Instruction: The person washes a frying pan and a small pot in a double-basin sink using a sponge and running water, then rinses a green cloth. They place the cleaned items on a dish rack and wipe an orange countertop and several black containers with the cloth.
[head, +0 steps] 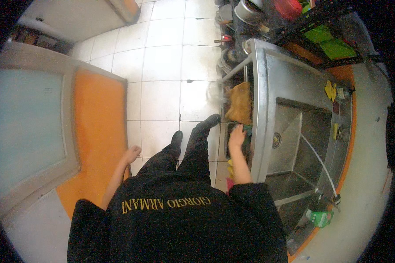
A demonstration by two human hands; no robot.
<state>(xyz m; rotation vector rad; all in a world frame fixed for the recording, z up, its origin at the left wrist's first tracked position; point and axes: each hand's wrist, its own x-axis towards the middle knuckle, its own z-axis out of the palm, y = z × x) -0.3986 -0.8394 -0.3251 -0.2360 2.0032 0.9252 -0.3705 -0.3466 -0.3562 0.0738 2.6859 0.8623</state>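
Observation:
My right hand (237,135) reaches down beside the front edge of a stainless steel sink unit (260,98). Its fingers are over a dark container (228,148) on the floor level, and whether they grip anything in it is too blurred to tell. Just beyond the fingertips hangs or lies a brown cloth (239,102), under the sink's front rail. Loosely curled, my left hand (133,154) hangs by an orange wall panel (100,121), with nothing visible in it.
White floor tiles (161,65) stretch ahead. Pots (248,13) crowd a rack at the upper right. The sink basin (286,138) has a drain and a white hose (319,157). A yellow cloth (330,91) and a green packet (320,217) lie along its back ledge.

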